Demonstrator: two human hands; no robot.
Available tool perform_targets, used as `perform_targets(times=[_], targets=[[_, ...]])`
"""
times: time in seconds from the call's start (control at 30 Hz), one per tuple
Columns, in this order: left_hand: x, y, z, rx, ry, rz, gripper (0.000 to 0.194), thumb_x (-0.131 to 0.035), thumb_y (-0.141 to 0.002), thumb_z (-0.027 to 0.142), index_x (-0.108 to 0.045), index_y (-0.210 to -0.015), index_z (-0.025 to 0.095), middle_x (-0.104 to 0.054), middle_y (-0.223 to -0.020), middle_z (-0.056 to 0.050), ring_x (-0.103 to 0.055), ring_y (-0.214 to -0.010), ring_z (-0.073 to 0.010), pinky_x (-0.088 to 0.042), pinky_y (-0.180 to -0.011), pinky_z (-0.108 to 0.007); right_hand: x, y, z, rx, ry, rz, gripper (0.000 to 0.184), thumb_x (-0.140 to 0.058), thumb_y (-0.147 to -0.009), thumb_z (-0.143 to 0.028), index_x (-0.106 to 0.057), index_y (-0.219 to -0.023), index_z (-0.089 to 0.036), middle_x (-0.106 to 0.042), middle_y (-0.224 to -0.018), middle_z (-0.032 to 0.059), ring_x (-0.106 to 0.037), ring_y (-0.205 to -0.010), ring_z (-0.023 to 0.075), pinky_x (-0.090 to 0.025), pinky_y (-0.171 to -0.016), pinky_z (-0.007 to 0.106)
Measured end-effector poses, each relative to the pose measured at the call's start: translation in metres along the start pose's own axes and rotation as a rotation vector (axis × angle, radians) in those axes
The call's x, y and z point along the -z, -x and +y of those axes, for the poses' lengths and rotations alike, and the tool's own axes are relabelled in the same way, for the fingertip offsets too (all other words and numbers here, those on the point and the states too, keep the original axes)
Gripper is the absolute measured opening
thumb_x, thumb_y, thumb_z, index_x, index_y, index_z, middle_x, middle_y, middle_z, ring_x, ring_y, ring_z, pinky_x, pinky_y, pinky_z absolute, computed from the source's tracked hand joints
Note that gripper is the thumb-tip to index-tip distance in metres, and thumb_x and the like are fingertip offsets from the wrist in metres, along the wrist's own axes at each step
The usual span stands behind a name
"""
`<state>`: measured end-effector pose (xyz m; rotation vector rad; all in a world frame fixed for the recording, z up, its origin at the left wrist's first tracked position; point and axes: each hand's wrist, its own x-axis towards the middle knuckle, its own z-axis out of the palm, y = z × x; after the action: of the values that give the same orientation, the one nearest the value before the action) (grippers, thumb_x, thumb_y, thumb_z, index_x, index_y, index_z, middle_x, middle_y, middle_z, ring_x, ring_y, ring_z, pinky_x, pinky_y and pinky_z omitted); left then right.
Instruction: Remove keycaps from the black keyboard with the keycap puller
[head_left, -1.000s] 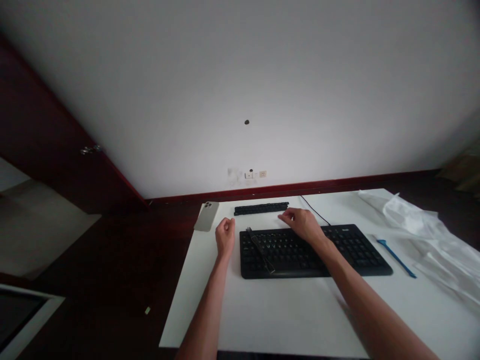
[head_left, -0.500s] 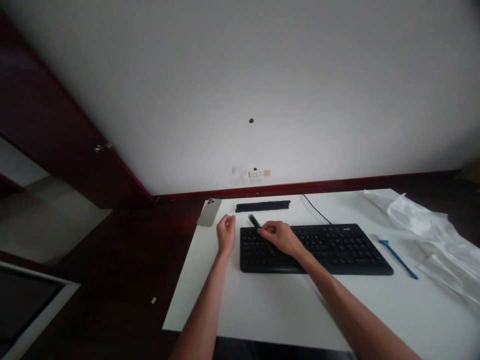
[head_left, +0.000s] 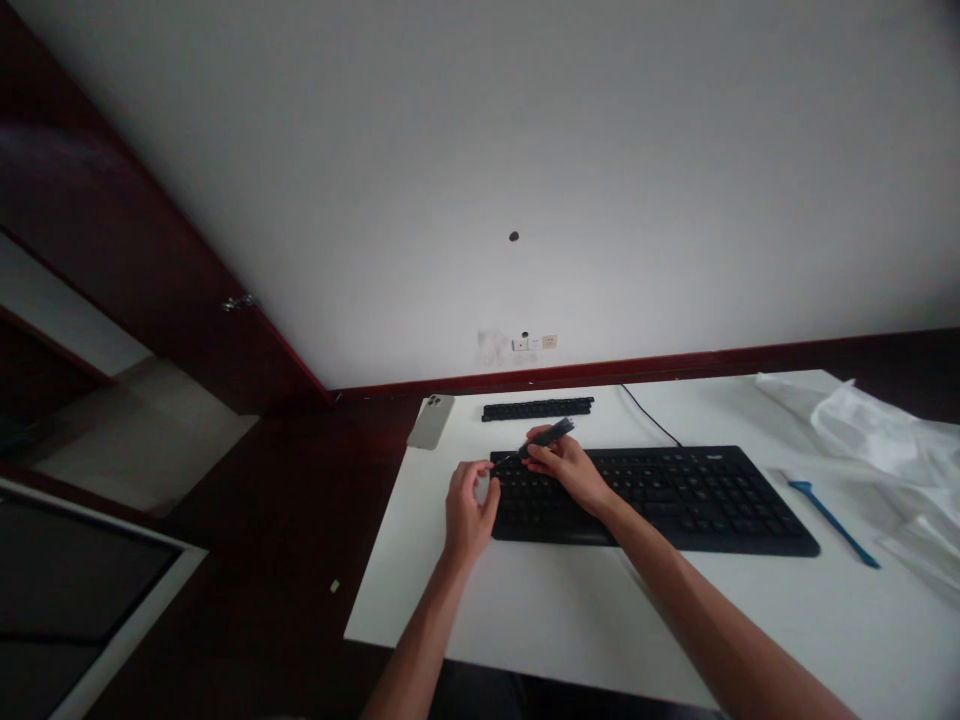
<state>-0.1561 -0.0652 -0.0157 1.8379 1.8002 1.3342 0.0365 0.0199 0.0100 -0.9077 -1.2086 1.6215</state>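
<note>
My right hand (head_left: 564,470) pinches a small black brush (head_left: 555,433) over the upper left of the black keyboard (head_left: 697,500). Its bristles point up and to the right, and its thin wire-like end reaches left towards my left hand (head_left: 471,505). That hand is beside the keyboard's left edge, with thumb and forefinger curved and a gap between them. Its forefinger tip is close to the thin end; I cannot tell whether they touch. Behind the keyboard lies a row of small black pieces that look like keycaps (head_left: 537,409).
A phone (head_left: 431,422) lies face down at the table's back left corner. To the keyboard's right are a blue stick-like tool (head_left: 836,525) and crumpled white sheeting (head_left: 874,425). A black cable (head_left: 649,415) runs over the back edge of the white table (head_left: 555,610).
My right hand has moved left, lifted the brush off the keyboard and turned its bristles to the right. My left hand's closed fingers have opened and come to the brush's thin end.
</note>
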Motion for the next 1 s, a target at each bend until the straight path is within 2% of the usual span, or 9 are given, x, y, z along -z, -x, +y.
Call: perform_targets(times=[0.13, 0.27, 0.4, 0.53, 0.7, 0.87, 1.0], targets=[[0.005, 0.016, 0.004, -0.022, -0.035, -0.006, 0.029, -0.060, -0.095, 0.032, -0.057, -0.122, 0.023, -0.064, -0.118, -0.010, -0.062, -0.104, -0.0241, -0.051, -0.084, -0.035, 0.002, 0.001, 0.002, 0.087, 0.146, -0.029, 0.038, -0.082, -0.071, -0.039, -0.070, -0.101, -0.018, -0.071, -0.088, 0.0012, -0.068, -0.082, 0.0187, -0.056, -0.084, 0.035], [0.004, 0.018, 0.007, -0.084, -0.041, -0.081, 0.043, -0.065, -0.091, 0.030, -0.053, -0.132, 0.025, -0.062, -0.126, -0.011, -0.059, -0.116, -0.0266, -0.051, -0.093, -0.040, 0.001, 0.000, 0.003, 0.096, 0.162, -0.075, 0.043, -0.080, -0.074, -0.047, -0.071, -0.103, -0.017, -0.074, -0.089, 0.0038, -0.069, -0.082, 0.0206, -0.056, -0.080, 0.036], [0.006, 0.017, 0.013, -0.107, -0.037, -0.150, 0.043, -0.069, -0.086, 0.025, -0.056, -0.127, 0.025, -0.063, -0.118, -0.009, -0.058, -0.114, -0.0269, -0.049, -0.099, -0.043, -0.002, 0.000, 0.005, 0.100, 0.204, -0.072, 0.048, -0.076, -0.079, -0.057, -0.071, -0.104, -0.016, -0.075, -0.084, 0.0059, -0.071, -0.081, 0.0236, -0.057, -0.074, 0.035], [0.008, 0.018, 0.016, -0.084, -0.026, -0.145, 0.040, -0.067, -0.086, 0.023, -0.057, -0.124, 0.024, -0.063, -0.112, -0.008, -0.058, -0.109, -0.0262, -0.050, -0.097, -0.042, -0.006, 0.001, 0.007, 0.109, 0.230, -0.024, 0.049, -0.073, -0.080, -0.065, -0.067, -0.092, -0.018, -0.075, -0.082, 0.0073, -0.073, -0.075, 0.0242, -0.058, -0.068, 0.034], [0.007, 0.018, 0.015, -0.066, -0.024, -0.144, 0.046, -0.068, -0.083, 0.019, -0.052, -0.127, 0.024, -0.061, -0.110, -0.007, -0.057, -0.108, -0.0254, -0.049, -0.097, -0.041, -0.011, 0.004, 0.007, 0.073, 0.192, 0.031, 0.053, -0.072, -0.079, -0.069, -0.063, -0.094, -0.019, -0.077, -0.089, 0.0102, -0.077, -0.077, 0.0261, -0.062, -0.067, 0.035], [0.006, 0.018, 0.016, -0.049, -0.017, -0.169, 0.056, -0.066, -0.082, 0.015, -0.047, -0.134, 0.024, -0.059, -0.112, -0.006, -0.056, -0.109, -0.0242, -0.048, -0.100, -0.042, -0.018, 0.014, 0.003, 0.137, 0.457, 0.118, 0.045, -0.068, -0.086, -0.065, -0.061, -0.085, -0.021, -0.075, -0.068, 0.0055, -0.077, -0.068, 0.0263, -0.057, -0.059, 0.030], [0.006, 0.018, 0.015, -0.046, -0.013, -0.175, 0.058, -0.065, -0.081, 0.012, -0.046, -0.135, 0.024, -0.059, -0.113, -0.006, -0.056, -0.109, -0.0239, -0.049, -0.100, -0.042, -0.023, 0.019, -0.001, 0.174, 0.648, 0.127, 0.041, -0.066, -0.089, -0.061, -0.060, -0.077, -0.022, -0.075, -0.065, 0.0045, -0.075, -0.064, 0.0243, -0.051, -0.059, 0.028]])
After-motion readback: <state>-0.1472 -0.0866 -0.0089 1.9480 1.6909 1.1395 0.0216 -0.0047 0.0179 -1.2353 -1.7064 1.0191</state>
